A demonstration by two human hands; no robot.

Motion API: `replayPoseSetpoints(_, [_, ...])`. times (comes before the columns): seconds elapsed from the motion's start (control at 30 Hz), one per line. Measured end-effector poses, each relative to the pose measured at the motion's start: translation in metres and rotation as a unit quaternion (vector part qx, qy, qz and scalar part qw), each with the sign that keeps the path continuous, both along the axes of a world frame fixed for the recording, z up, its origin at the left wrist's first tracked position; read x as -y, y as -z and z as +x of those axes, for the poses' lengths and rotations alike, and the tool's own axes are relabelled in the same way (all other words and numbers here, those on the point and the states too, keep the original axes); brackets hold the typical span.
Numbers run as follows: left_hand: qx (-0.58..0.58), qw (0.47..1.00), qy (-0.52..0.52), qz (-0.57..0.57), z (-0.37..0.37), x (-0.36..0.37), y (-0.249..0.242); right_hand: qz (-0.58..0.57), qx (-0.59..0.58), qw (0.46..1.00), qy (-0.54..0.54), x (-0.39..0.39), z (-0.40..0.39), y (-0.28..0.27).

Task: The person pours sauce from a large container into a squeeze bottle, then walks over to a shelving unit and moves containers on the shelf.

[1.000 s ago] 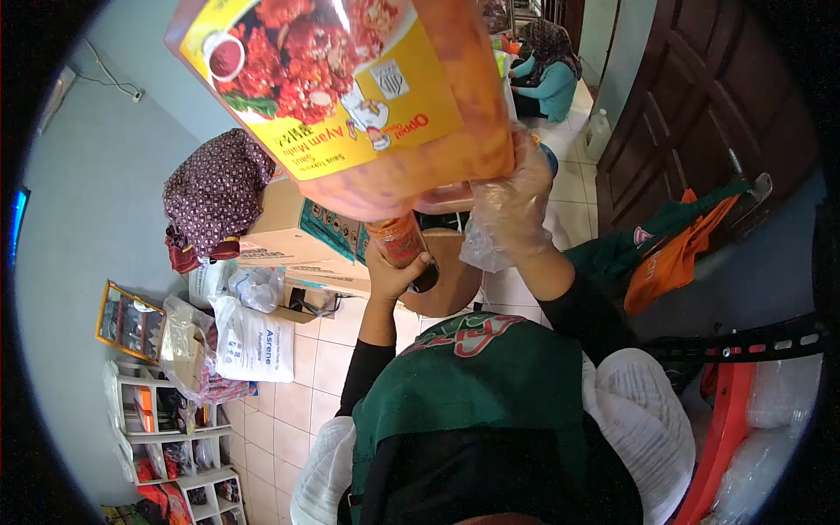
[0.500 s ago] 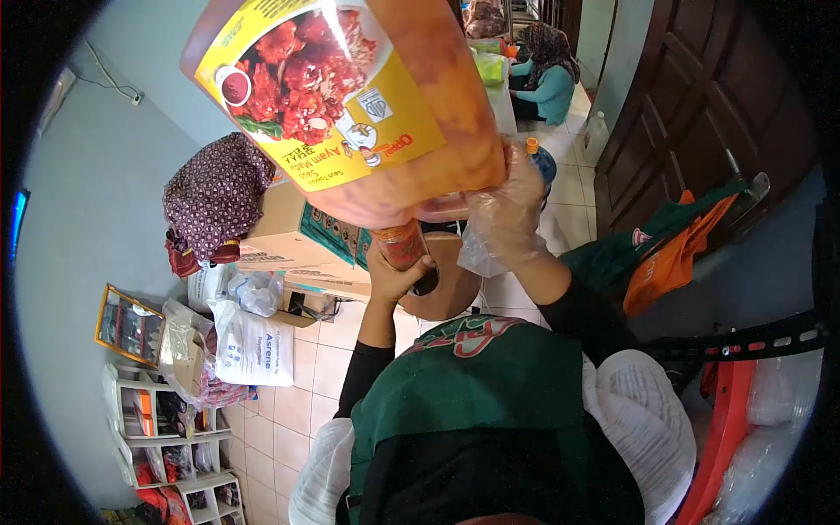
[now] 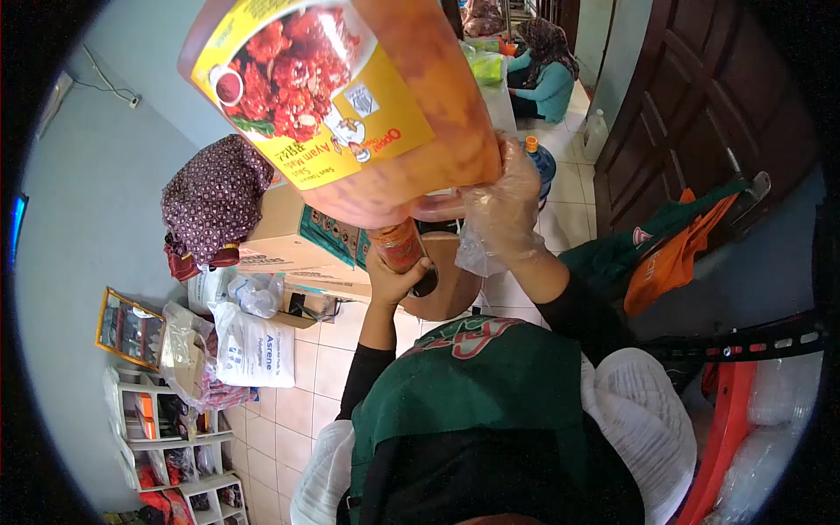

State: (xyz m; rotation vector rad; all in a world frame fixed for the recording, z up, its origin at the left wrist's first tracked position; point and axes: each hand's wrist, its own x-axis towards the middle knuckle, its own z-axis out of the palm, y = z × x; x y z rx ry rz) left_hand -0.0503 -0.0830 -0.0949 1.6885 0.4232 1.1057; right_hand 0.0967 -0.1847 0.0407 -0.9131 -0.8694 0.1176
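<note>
A green apron (image 3: 472, 376) fills the lower middle of the frame. At top centre, a big orange jug (image 3: 350, 105) is held tilted, its long axis slanting from the top edge down toward the middle of the frame. A cardboard box (image 3: 282, 231) sits left of centre. The right hand (image 3: 506, 199), in a clear plastic glove (image 3: 477, 249), grips the jug at its handle (image 3: 436, 207), right of centre. The left hand (image 3: 387, 278) — lower, near the middle — wraps its fingers round a slim, tilted bottle (image 3: 400, 248), directly beneath the jug's low end (whether their mouths touch is hidden).
</note>
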Motion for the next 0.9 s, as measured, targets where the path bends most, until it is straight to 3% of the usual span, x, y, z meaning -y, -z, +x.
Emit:
replayPoseSetpoints(0.17, [0.000, 1.000, -0.002, -0.010, -0.001, -0.006, 0.005, 0.037, -0.150, 0.981, -0.120, 0.005, -0.003, -0.011])
replayPoseSetpoints(0.27, [-0.003, 1.000, -0.010, 0.006, -0.001, -0.003, 0.000, 0.019, 0.003, 1.000, 0.018, -0.010, -0.001, 0.012])
replayPoseSetpoints(0.37, [0.027, 1.000, -0.014, -0.005, 0.001, -0.005, 0.009, -0.033, 0.017, 0.999, 0.029, -0.008, 0.000, 0.009])
replayPoseSetpoints(0.47, [-0.010, 1.000, -0.006, -0.004, -0.002, -0.012, 0.014, 0.037, -0.094, 0.993, -0.066, -0.012, 0.002, 0.005])
replayPoseSetpoints(0.77, [-0.007, 1.000, -0.018, -0.005, 0.000, -0.008, 0.009, 0.020, -0.035, 0.999, -0.023, -0.009, -0.005, 0.009])
replayPoseSetpoints(0.9, [-0.019, 1.000, -0.002, -0.004, -0.001, -0.013, 0.010, 0.025, -0.073, 0.996, -0.047, -0.007, 0.000, 0.002])
